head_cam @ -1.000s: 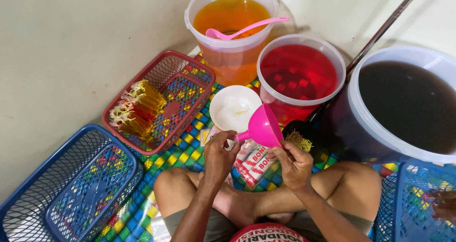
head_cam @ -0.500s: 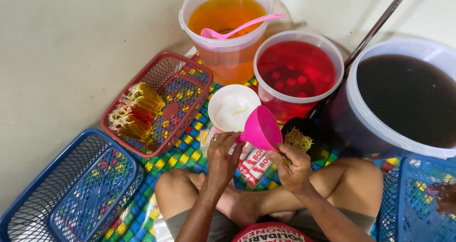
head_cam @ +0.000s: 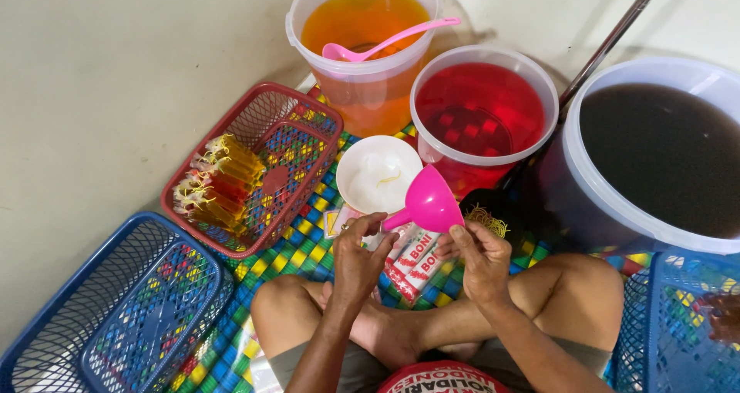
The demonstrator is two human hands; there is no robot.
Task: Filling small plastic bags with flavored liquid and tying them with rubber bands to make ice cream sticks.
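Note:
I sit cross-legged on a chequered mat. My left hand [head_cam: 360, 256] pinches the narrow spout of a pink funnel [head_cam: 430, 202], and my right hand [head_cam: 483, 259] touches the funnel's rim from the right. Whether a thin bag is on the spout I cannot tell. Just beyond the funnel stands a small white bowl [head_cam: 379, 174]. Under my hands lies a red-and-white packet [head_cam: 414, 263]. Behind stand a bucket of orange liquid [head_cam: 364, 30] with a pink ladle [head_cam: 387, 42], a bucket of red liquid [head_cam: 482, 107], and a large tub of dark liquid [head_cam: 667, 154].
A red mesh basket [head_cam: 266, 131] at the left holds several filled, tied tubes of orange and red liquid [head_cam: 216, 185]. A blue basket [head_cam: 116, 308] lies at the lower left, another blue basket [head_cam: 678, 323] at the lower right. A metal pole [head_cam: 613, 38] leans behind the tub.
The funnel has tipped a little lower between my hands. My right fingers have shifted up along its rim. The buckets and baskets have stayed where they were.

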